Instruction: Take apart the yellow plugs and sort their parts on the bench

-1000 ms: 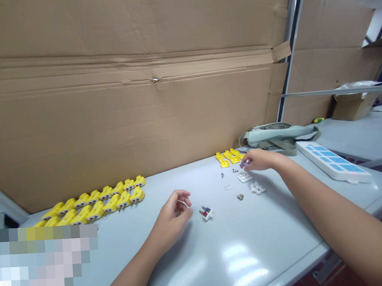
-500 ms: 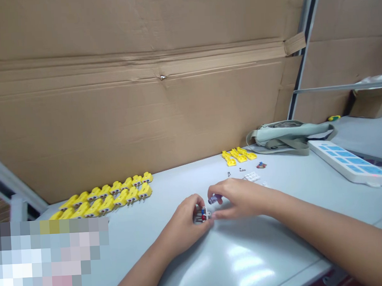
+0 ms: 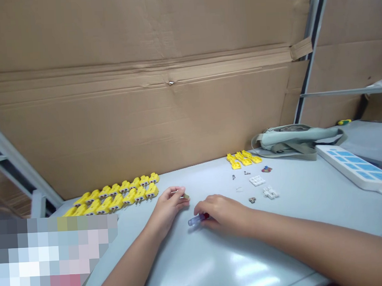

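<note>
My left hand (image 3: 168, 207) is closed in a pinch above the table, and a small olive-brown piece (image 3: 185, 196) sticks out past its fingertips. Most of what it holds is hidden by the fingers. Just to the right, my right hand (image 3: 220, 212) is wrapped round a screwdriver with a translucent, purplish handle (image 3: 196, 220) and a red part; its tip is hidden. The hands are apart. To the left stand two rows of yellow plugs (image 3: 117, 202). Beyond my right hand lie white plastic parts (image 3: 257, 181), small metal pieces (image 3: 252, 200) and red and blue bits (image 3: 266, 169).
Yellow plug shells (image 3: 243, 158) lie by the cardboard wall (image 3: 177, 126). A pale green bag (image 3: 298, 137) and a white case with blue panels (image 3: 355, 164) are at the right. Metal posts (image 3: 311, 60) flank the table (image 3: 191, 262).
My left hand has moved left and up; the white part with red and blue pieces no longer shows in it. The right hand has drawn lower, its screwdriver handle now pointing left. The view has shifted.
</note>
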{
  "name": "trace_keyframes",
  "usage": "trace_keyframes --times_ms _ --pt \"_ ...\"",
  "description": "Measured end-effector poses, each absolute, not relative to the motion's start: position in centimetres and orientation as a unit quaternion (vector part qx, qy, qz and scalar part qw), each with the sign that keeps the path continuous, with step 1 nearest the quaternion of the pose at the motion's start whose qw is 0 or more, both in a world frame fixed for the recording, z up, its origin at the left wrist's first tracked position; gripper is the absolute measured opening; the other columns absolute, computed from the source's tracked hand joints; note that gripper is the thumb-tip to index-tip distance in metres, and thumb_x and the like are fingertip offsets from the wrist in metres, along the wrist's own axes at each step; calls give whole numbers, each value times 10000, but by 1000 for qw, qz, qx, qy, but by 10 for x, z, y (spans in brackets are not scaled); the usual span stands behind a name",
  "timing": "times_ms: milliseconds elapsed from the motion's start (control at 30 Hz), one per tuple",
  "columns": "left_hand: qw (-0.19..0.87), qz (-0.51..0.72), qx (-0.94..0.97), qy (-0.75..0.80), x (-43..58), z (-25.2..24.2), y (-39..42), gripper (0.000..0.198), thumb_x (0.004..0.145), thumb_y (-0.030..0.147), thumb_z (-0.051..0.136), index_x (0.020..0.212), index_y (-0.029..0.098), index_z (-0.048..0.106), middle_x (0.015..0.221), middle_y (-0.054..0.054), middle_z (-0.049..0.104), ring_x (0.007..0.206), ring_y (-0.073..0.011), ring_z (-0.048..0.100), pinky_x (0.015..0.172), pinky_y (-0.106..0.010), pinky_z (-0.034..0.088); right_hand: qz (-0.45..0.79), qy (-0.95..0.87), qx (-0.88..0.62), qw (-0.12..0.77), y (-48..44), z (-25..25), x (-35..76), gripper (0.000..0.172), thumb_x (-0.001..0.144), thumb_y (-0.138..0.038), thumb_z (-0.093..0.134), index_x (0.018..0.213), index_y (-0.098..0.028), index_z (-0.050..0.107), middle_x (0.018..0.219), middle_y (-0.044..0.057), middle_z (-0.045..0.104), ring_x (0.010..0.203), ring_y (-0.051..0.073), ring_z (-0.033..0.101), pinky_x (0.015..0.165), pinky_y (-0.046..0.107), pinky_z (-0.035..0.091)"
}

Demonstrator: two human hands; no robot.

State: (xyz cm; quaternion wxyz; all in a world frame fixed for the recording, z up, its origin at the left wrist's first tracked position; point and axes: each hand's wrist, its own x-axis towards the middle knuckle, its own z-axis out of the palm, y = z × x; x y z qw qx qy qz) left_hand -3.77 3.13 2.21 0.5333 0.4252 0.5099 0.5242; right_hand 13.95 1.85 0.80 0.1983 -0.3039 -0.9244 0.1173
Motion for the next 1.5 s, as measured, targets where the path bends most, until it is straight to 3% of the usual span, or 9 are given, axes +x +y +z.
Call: trace_keyframes --times_ms 133,300,467,633,733,867,1000,1100,1500 --pt "590 549 343 483 -31 29 25 132 814 129 578 693 142 528 640 -11 611 675 -116 652 740 -230 533 84 -932 -276 219 23 9 133 106 807 -240 556 879 -184 609 885 71 658 842 189 574 807 323 402" --pt "634 513 346 463 -21 31 16 144 832 195 575 703 142 537 690 -25 633 718 -121 657 734 -214 540 117 -861 -398 294 21 22 144 241 818 -412 517 836 -172 530 754 50 610 661 147 525 576 249 373" --pt "676 453 420 402 -7 31 3 162 810 305 591 802 146 563 782 -29 644 747 -140 644 758 -281 532 133 -879 -372 267 26 31 146 237 881 -403 417 806 -187 477 764 39 595 660 143 509 553 237 322" --pt "699 426 466 336 -3 23 -1 225 803 396 551 820 178 498 682 16 558 529 -116 595 490 -228 462 257 -852 -356 285 33 24 148 322 918 -424 315 714 -192 408 679 -5 539 607 117 493 546 227 350" --pt "677 428 499 331 -2 17 -1 236 798 393 567 852 195 453 656 50 499 492 -78 532 462 -194 385 317 -826 -343 317 31 20 149 345 929 -445 262 714 -199 373 654 -15 525 615 122 517 585 245 384" --pt "616 418 561 361 0 13 0 302 796 455 551 869 196 413 651 45 514 532 -100 541 522 -232 394 395 -817 -298 297 29 21 153 340 948 -417 220 759 -194 394 628 -11 580 629 124 572 651 255 420" --pt "581 394 607 373 -2 17 -1 309 815 426 527 998 213 397 611 73 480 496 -80 478 517 -222 369 310 -877 -262 256 36 30 164 366 939 -371 299 742 -162 526 740 23 619 702 129 555 683 247 403" --pt "578 374 619 378 -3 18 -2 256 817 416 519 921 221 390 600 85 447 473 -65 433 491 -202 331 261 -907 -250 216 38 37 171 365 934 -349 320 779 -154 587 751 23 603 667 121 524 643 232 386" --pt "543 345 634 430 1 19 -8 155 837 344 467 868 224 375 569 88 413 458 -69 386 479 -192 298 302 -883 -303 193 27 34 170 387 942 -364 293 861 -149 604 831 58 654 738 157 573 687 259 411"
